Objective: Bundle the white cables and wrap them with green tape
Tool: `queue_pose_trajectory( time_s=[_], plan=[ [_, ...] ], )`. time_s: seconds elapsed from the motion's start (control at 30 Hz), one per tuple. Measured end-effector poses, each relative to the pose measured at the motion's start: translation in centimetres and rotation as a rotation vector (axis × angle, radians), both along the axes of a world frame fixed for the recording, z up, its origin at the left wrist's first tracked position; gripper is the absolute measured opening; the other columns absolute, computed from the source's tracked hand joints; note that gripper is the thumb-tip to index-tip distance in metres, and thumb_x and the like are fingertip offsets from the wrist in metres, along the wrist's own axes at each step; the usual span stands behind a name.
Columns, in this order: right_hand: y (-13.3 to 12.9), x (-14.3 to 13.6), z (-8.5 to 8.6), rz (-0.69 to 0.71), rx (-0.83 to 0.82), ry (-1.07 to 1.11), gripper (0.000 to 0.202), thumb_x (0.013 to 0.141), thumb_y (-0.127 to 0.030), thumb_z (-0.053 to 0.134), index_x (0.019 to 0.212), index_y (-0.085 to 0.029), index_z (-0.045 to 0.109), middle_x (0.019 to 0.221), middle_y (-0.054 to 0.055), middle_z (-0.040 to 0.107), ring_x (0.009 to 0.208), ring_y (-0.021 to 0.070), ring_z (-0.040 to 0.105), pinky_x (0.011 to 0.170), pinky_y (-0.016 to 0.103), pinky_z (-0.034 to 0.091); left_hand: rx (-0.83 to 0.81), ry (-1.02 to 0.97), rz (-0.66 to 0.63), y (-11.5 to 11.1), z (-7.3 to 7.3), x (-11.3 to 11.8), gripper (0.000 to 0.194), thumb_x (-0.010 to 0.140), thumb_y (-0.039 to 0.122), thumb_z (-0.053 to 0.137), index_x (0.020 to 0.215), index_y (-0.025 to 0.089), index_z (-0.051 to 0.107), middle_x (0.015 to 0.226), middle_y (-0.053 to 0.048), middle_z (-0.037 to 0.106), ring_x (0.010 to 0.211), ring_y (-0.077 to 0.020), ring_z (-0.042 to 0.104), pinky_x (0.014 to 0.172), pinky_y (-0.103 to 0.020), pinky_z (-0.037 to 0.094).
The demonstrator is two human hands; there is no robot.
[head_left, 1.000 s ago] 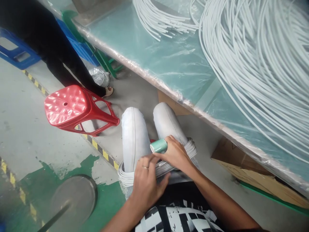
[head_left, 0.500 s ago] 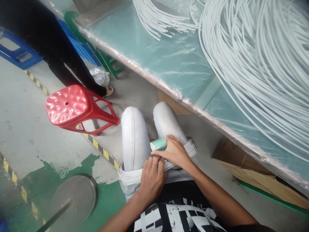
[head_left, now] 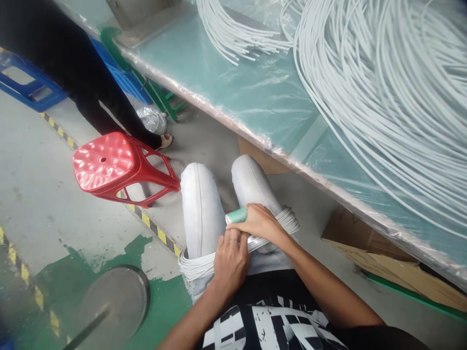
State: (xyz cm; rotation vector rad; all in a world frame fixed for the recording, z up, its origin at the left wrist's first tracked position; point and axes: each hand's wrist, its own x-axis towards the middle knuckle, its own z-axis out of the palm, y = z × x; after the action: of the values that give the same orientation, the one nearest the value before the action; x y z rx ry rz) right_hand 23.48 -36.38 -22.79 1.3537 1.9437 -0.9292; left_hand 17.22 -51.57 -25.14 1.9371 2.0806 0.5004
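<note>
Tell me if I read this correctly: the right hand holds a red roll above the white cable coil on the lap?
Not quite: in the head view the roll in the right hand is pale green, not red. It is above the white cable coil on the lap.

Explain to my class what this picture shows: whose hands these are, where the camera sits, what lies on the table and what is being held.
There is no machine here. The one view comes from a camera worn on a person's head, looking down at their own lap, so the two bare arms reaching in from below belong to the wearer. A coil of thin white cable lies across the pale-trousered thighs. The right hand grips a small green roll of tape against the coil; the left hand, wearing a ring, closes on the coil beside it. On the plastic-covered table lie many loops of loose white cable. A red stool lies tipped on the floor, near another person's dark-clad legs.
</note>
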Motion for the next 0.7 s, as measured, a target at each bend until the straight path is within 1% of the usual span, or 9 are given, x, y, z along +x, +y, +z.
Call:
queue_pose_trajectory(
  time_s=[0.17,0.3,0.43,0.5,0.57,0.6,0.63,0.67,0.7],
  plan=[
    [1.0,-0.6,0.3,0.094,-0.109,-0.037,0.071,0.063,-0.082,0.053,0.069,-0.011,0.059,0.072,0.009,0.057,0.056,0.0131,0.048,0.05,0.024,0.031,0.018,0.004,0.016,0.0,0.4,-0.2,0.04,0.075,0.009,0.061,0.115,0.009,0.059,0.106,-0.015,0.05,0.091,-0.0267,0.044,0.072,-0.037,0.04],
    [1.2,-1.1,-0.2,0.184,-0.134,-0.022,0.078,0.064,-0.086,0.05,0.073,-0.01,0.063,0.074,0.013,0.057,0.064,0.0185,0.054,0.061,0.028,0.041,0.027,-0.021,0.022,-0.2,0.6,-0.4,0.043,0.075,0.009,0.064,0.117,0.008,0.057,0.11,-0.012,0.055,0.094,-0.0257,0.046,0.078,-0.039,0.043],
    [0.3,-0.1,0.8,0.265,0.016,0.061,0.063,0.086,-0.07,0.043,0.083,-0.011,0.065,0.089,0.014,0.059,0.085,0.0252,0.057,0.08,0.037,0.041,-0.033,0.017,0.003,-0.7,0.6,-0.5,0.032,0.073,0.004,0.062,0.103,0.011,0.056,0.083,-0.004,0.054,0.073,-0.0217,0.053,0.06,-0.034,0.043],
    [-0.8,1.9,2.3,0.215,0.209,0.202,0.045,0.096,-0.052,0.038,0.097,-0.015,0.063,0.103,0.009,0.058,0.096,0.0209,0.054,0.089,0.035,0.039,-0.076,0.052,-0.01,-0.9,0.8,-0.7,0.03,0.074,0.005,0.06,0.103,0.013,0.055,0.08,-0.002,0.054,0.065,-0.0209,0.055,0.053,-0.034,0.04],
    [-2.3,4.7,4.0,0.048,0.392,0.433,0.031,0.098,-0.037,0.038,0.093,-0.014,0.059,0.095,0.004,0.057,0.089,0.0119,0.051,0.085,0.026,0.038,-0.135,0.04,-0.025,-1.0,1.0,-1.1,0.03,0.076,0.008,0.059,0.104,0.014,0.053,0.082,-0.001,0.054,0.063,-0.0214,0.056,0.051,-0.035,0.04],
    [-3.2,6.2,4.8,-0.052,0.373,0.498,0.033,0.098,-0.034,0.036,0.083,-0.013,0.057,0.082,0.002,0.054,0.078,0.0082,0.049,0.079,0.023,0.038,-0.159,0.009,-0.029,-1.0,1.1,-1.3,0.028,0.078,0.01,0.058,0.105,0.015,0.053,0.083,0.0,0.055,0.063,-0.0217,0.057,0.052,-0.036,0.04],
    [-4.3,7.6,5.3,-0.11,0.263,0.503,0.038,0.099,-0.035,0.036,0.074,-0.012,0.053,0.073,0.001,0.05,0.07,0.0065,0.046,0.071,0.023,0.036,-0.181,-0.031,-0.03,-1.0,1.2,-1.5,0.025,0.081,0.012,0.057,0.105,0.016,0.052,0.082,0.0,0.056,0.064,-0.022,0.058,0.053,-0.036,0.041],
    [-5.4,8.8,5.6,-0.135,0.106,0.483,0.037,0.099,-0.035,0.035,0.079,-0.014,0.058,0.074,0.0,0.052,0.07,0.0059,0.047,0.07,0.022,0.037,-0.194,-0.078,-0.025,-1.0,1.2,-1.7,0.022,0.084,0.015,0.056,0.106,0.017,0.052,0.082,0.001,0.056,0.065,-0.0222,0.06,0.054,-0.036,0.041],
    [-6.5,9.7,5.7,-0.141,0.039,0.455,0.033,0.099,-0.035,0.035,0.092,-0.018,0.062,0.086,-0.002,0.057,0.079,0.0058,0.052,0.076,0.021,0.04,-0.193,-0.122,-0.015,-0.9,1.2,-1.9,0.02,0.087,0.018,0.055,0.107,0.018,0.052,0.081,0.001,0.057,0.066,-0.0224,0.061,0.055,-0.036,0.041]
  ],
)
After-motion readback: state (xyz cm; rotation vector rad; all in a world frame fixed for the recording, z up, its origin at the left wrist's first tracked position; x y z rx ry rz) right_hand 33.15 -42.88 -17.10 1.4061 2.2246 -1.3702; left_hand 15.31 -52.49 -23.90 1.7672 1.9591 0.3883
